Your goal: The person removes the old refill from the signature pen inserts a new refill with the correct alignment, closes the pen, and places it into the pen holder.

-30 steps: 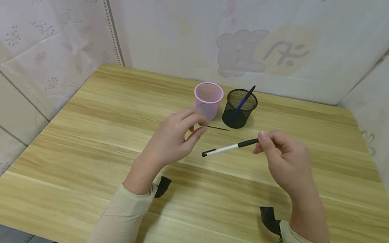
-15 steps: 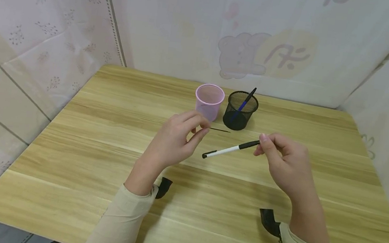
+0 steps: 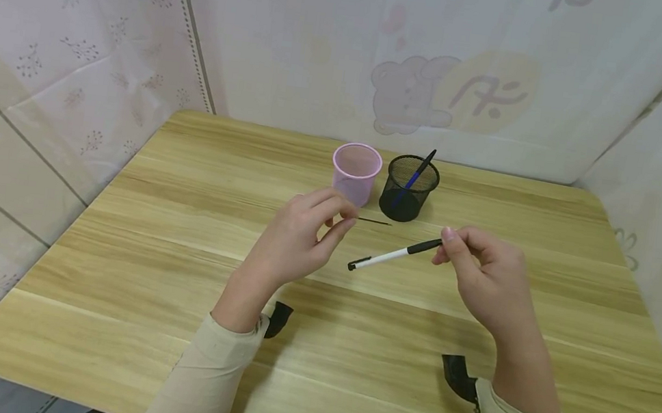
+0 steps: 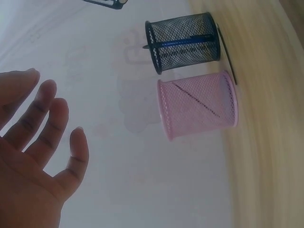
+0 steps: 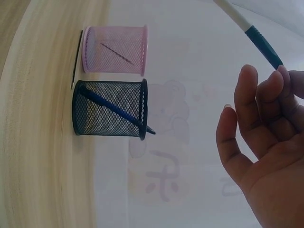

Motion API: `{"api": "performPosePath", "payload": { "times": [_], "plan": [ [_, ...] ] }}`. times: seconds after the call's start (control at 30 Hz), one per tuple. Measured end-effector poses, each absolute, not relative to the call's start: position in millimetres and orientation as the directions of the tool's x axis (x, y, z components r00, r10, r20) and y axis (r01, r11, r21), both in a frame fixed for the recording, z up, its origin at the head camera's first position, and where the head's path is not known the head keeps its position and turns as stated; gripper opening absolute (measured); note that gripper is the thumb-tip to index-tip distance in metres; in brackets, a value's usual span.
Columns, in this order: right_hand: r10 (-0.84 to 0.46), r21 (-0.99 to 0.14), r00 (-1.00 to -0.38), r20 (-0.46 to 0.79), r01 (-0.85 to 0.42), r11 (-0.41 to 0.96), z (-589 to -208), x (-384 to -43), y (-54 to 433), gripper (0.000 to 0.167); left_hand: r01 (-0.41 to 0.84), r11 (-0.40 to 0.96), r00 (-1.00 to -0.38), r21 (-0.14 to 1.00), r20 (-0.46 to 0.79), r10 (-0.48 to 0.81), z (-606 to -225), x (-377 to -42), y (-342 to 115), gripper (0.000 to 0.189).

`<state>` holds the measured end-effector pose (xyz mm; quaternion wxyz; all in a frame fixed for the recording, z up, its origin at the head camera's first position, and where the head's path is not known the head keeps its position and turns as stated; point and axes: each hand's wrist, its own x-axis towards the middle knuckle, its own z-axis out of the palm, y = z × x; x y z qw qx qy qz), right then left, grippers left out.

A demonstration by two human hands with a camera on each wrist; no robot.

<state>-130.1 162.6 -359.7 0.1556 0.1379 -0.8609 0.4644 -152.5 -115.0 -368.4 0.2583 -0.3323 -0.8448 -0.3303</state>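
Note:
My right hand pinches a white-and-black pen between thumb and fingers at its dark grip end. The pen slants above the table, its clip end pointing left. Nearby, my left hand hovers with loosely bent fingers; nothing shows between them in the left wrist view. Behind it stand a pink mesh pen cup and a black mesh pen cup. A blue pen with a black end leans in the black cup. On the table in front of the cups lies a thin dark rod, partly hidden by my left hand.
A thin dark stick shows through the pink cup's mesh. The wood-grain table reaches back to a patterned curtain, with more curtain at both sides.
The free end of the pen in my right hand has shifted very slightly to the right. Both hands otherwise hold nearly the same place; the head view has tilted a little.

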Motion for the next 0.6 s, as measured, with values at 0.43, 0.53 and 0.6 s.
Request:
{"api": "performPosePath", "payload": {
  "times": [0.43, 0.53, 0.6],
  "plan": [
    [-0.117, -0.713, -0.919, 0.376, -0.367, 0.598, -361.8, -131.5, 161.5, 0.028, 0.735, 0.554, -0.645, 0.39, 0.652, 0.398, -370.1, -154.0, -115.5, 0.003],
    [-0.121, -0.711, -0.922, 0.367, -0.362, 0.603, -362.0, -131.1, 161.9, 0.029, 0.736, 0.554, -0.645, 0.388, 0.651, 0.401, -370.8, -154.4, -115.3, 0.003],
    [-0.128, -0.711, -0.927, 0.351, -0.353, 0.608, -362.1, -130.6, 162.4, 0.029, 0.736, 0.556, -0.645, 0.387, 0.649, 0.402, -371.3, -154.5, -115.3, 0.004]
  ]
}}
